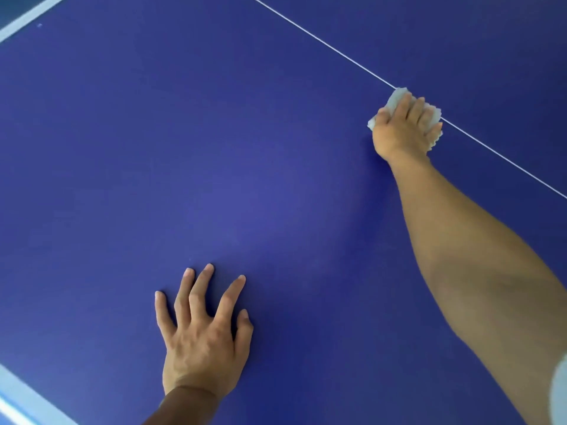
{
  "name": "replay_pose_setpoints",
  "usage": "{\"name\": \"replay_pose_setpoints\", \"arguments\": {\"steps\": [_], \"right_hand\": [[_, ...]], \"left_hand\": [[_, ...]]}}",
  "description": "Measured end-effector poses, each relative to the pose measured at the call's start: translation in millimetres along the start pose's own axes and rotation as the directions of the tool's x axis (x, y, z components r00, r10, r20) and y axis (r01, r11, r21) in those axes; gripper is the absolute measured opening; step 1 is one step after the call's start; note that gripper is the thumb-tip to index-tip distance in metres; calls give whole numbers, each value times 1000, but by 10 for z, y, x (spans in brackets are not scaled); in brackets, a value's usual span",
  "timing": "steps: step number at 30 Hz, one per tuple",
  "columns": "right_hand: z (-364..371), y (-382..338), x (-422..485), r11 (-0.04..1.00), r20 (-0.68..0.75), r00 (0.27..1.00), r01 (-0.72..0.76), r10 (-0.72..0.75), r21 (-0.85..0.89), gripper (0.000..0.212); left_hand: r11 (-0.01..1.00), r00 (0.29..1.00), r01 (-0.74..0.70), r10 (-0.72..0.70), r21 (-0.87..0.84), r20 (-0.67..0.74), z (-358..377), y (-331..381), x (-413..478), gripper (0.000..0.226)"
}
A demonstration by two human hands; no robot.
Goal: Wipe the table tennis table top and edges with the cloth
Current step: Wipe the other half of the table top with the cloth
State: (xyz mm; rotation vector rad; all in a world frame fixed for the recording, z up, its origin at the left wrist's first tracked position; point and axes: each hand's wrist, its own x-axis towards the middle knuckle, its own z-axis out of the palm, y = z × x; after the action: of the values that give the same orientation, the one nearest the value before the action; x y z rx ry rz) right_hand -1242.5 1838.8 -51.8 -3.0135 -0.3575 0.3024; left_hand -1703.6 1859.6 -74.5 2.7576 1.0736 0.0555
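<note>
A: Okay, quick one: where's the cloth point(394, 99)?
B: Wadded under the right grip point(399, 130), pressed onto the blue worktop point(214, 148), right on the thin white line point(306, 33). Fingers are curled over it, grasping it. Bits poke out past the fingertips and on the thumb side.
A: Left grip point(199, 342)?
B: Released, fingers spread flat on the worktop, near side, well apart from the cloth. Probably bracing.
A: Which way does the wad lie from the grip?
B: Beneath and just ahead of the fingers, on the far side of the palm. The line runs diagonally, top centre down to the right, and the forearm crosses it.
A: Next stroke?
B: My guess is a pull back toward the body, or a sweep left over open blue. The white edge band point(27, 21) sits far left; can't tell if it's been wiped.
</note>
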Motion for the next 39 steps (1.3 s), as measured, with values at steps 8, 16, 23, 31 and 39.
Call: {"name": "replay_pose_setpoints", "arguments": {"steps": [8,16,23,31,39], "right_hand": [[441,-1219,-1429,502,91,519,849,-850,-164,58],[287,264,-1677,764,0,784,604,-620,-225,49],[325,785,-2309,976,23,976,215,-216,33,68],[856,-288,-3775,701,133,713,701,-689,-129,66],[634,-171,-3105,945,37,948,317,-315,-79,62]], "left_hand": [[1000,1000,5,-6,20,17,-16,-17,14,54],[999,1000,15,-15,-36,-6,0,-9,21,52],[998,1000,7,-8,-62,-11,0,-8,6,50],[857,994,34,-82,-513,-71,-302,-239,-196,50],[949,944,208,-258,-237,-205,-316,-1476,-692,46]]}}
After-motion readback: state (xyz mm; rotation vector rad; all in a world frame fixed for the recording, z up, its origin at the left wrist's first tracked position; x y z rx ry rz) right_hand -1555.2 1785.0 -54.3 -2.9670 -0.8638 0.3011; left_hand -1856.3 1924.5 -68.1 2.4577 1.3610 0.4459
